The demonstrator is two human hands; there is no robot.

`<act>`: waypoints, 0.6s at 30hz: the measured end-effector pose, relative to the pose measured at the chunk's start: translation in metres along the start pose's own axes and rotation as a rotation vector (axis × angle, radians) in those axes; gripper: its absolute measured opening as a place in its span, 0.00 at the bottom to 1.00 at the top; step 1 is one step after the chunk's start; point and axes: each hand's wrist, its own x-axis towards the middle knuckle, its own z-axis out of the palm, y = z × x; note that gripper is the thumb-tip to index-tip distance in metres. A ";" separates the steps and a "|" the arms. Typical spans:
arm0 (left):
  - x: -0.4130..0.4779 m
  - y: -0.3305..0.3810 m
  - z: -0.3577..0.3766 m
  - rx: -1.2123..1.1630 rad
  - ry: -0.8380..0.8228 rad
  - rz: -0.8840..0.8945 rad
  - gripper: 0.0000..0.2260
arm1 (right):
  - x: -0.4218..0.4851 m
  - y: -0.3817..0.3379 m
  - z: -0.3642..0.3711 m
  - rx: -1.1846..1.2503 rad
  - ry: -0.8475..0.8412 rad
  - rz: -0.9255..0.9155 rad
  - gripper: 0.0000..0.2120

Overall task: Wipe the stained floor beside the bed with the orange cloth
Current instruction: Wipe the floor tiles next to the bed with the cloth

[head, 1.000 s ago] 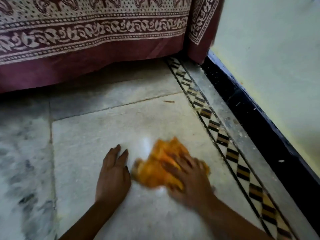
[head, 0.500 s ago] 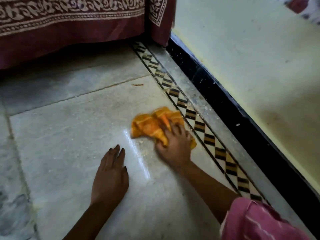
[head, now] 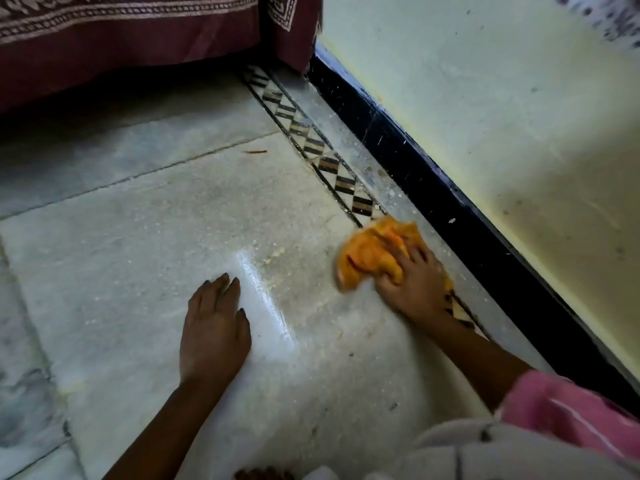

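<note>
The orange cloth is bunched on the pale marble floor, over the patterned border strip near the wall. My right hand lies on top of it with fingers curled into the fabric, gripping it. My left hand rests flat on the floor to the left, fingers straight and together. Between the hands a wet shiny streak runs across the tile, with pale crumbs of dirt at its far end. The bed's maroon printed cover hangs at the top.
A black skirting runs diagonally along the yellowish wall on the right. The diamond-patterned floor border lies beside it. A small reddish sliver lies on the tile near the bed. A pink sleeve is at bottom right.
My right hand has pushed the orange cloth to the right, from beside the left hand to the patterned border by the skirting. The left hand stays flat in place.
</note>
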 end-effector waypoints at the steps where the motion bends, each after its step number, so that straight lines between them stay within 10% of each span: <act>1: 0.002 0.001 -0.001 -0.016 0.010 -0.016 0.21 | 0.015 -0.027 0.005 0.023 0.022 0.052 0.33; 6: 0.013 -0.009 -0.011 -0.026 0.121 -0.126 0.21 | -0.010 -0.124 0.023 0.143 -0.008 -0.261 0.32; 12: 0.013 -0.014 -0.013 0.036 0.175 -0.140 0.23 | -0.083 0.016 0.001 0.095 -0.132 -0.774 0.29; 18: 0.006 -0.006 -0.003 0.119 0.064 -0.065 0.24 | 0.029 0.031 0.001 0.023 -0.032 -0.252 0.30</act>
